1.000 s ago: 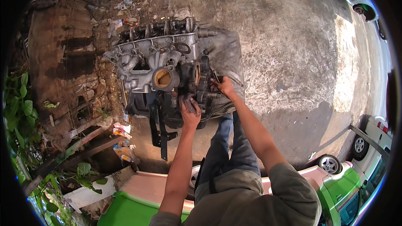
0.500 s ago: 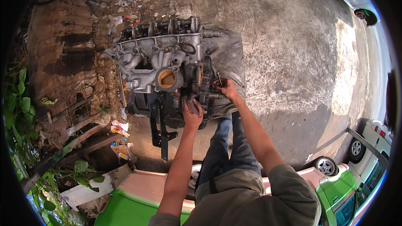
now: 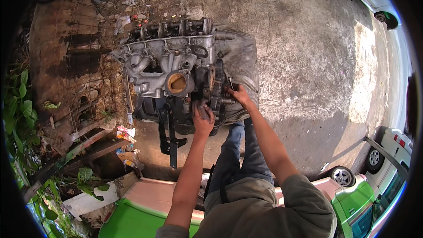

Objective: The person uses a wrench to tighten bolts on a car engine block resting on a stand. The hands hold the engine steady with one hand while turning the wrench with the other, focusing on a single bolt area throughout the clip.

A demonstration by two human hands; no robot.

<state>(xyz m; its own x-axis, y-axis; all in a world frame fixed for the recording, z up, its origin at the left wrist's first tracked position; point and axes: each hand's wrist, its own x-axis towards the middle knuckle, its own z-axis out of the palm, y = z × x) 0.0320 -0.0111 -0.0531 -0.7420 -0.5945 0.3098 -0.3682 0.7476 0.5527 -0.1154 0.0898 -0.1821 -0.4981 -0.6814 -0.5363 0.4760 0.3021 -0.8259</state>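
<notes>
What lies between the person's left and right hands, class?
In the head view, the engine's dark end section lies between the left hand and the right hand, which holds a slim tool.

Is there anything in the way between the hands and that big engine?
Nothing visible. The left hand rests right on the engine. The right hand holds a thin metal tool close against the engine's right side, with nothing seen between, though its fingertips are hard to make out.
</notes>
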